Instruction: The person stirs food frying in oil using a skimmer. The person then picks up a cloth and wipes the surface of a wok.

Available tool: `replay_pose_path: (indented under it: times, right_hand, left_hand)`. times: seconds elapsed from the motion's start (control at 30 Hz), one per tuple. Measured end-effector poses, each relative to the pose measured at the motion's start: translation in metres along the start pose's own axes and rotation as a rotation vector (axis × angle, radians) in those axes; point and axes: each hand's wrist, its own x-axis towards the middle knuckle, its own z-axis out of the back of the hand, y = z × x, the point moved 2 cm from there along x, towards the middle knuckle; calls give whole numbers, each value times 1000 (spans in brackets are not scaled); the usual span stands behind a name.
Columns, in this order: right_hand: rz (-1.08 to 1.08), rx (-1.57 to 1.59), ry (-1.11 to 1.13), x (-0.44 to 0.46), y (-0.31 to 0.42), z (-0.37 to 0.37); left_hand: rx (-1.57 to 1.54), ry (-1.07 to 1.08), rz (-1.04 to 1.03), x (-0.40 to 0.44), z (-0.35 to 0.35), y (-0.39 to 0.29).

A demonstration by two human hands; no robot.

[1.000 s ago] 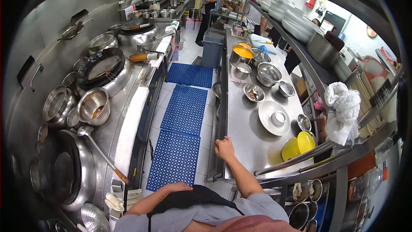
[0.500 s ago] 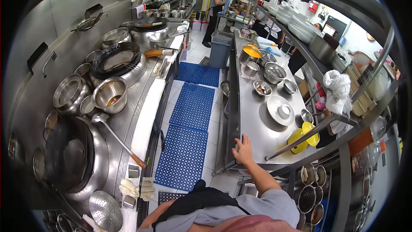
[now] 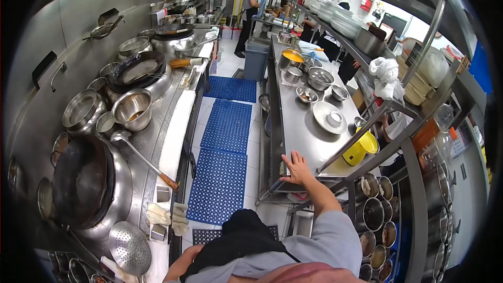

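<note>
My right hand (image 3: pixel 297 168) is open, fingers spread, at the near left corner of the steel worktable (image 3: pixel 301 139). It looks to be resting on the edge and holds nothing. Beyond it are a white plate with a small round container (image 3: pixel 329 118) on it, and a yellow container (image 3: pixel 355 153) stands to its right. Of my left arm (image 3: pixel 183 263), only a part shows beside the black apron (image 3: pixel 236 243); the left hand is hidden. A long-handled ladle (image 3: pixel 149 163) lies on the stove counter to the left.
Woks (image 3: pixel 78 183) and steel bowls (image 3: pixel 132 109) line the stove. Blue perforated mats (image 3: pixel 217 186) cover the aisle floor. A grey bin (image 3: pixel 256 58) and a person (image 3: pixel 247 18) are at the far end. A shelf post (image 3: pixel 356 144) crosses the table's right side.
The view has shifted slightly, and my body and apron have come further forward. A knee now rises under the apron. My right hand stays at the table corner with its fingers still spread.
</note>
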Motion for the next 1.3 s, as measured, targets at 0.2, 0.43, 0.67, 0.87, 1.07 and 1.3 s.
replay_pose_path:
  times: [0.2,0.43,0.67,0.87,1.07,1.3]
  right_hand:
    - [29,-47,-21,2,-4,-6]
    - [13,89,-163,-1,-5,-5]
    - [-92,259,-273,1,-9,-14]
    - [-136,299,-307,0,-10,-14]
    - [-131,276,-309,1,-10,-14]
    - [-136,281,-319,1,-8,-12]
  left_hand:
    - [-89,-46,-57,-6,0,-17]
    - [-484,-120,-104,60,-21,-9]
    - [-317,-70,-285,-31,-9,-73]
    - [40,-151,-485,-35,-2,-125]
    - [-447,-163,-580,-119,9,-245]
    - [-604,-113,-1505,-321,36,-418]
